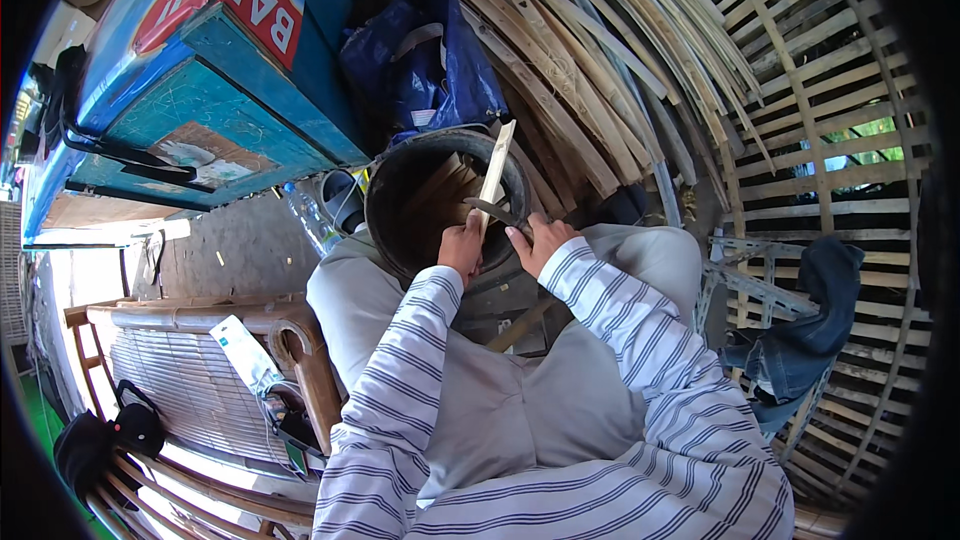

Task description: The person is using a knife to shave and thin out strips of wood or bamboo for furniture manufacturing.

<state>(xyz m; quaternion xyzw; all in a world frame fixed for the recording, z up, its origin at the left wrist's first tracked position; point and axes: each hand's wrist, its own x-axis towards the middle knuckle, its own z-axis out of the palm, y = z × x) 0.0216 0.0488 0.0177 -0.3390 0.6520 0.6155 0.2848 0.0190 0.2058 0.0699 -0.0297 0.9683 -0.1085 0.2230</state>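
My left hand [462, 248] is closed round the lower end of a flat, pale bamboo strip [497, 162], which stands slanted with its far end up over the bucket's rim. In my right hand [545, 241] is a knife with a dark, curved blade [492, 208]; the fingers wrap its handle and hide most of it. The blade lies across the strip, its tip just left of it. Both hands are at the near right rim of a black bucket [378, 190] between my knees. Inside the bucket are bamboo pieces [440, 185].
Long split bamboo strips [570, 70] are heaped beyond the bucket, beside a blue plastic bag [410, 75]. A teal cabinet [270, 110] stands at far left, a bamboo bench [200, 315] at left. A slatted bamboo wall [800, 120] and dark blue cloth [815, 330] are on the right.
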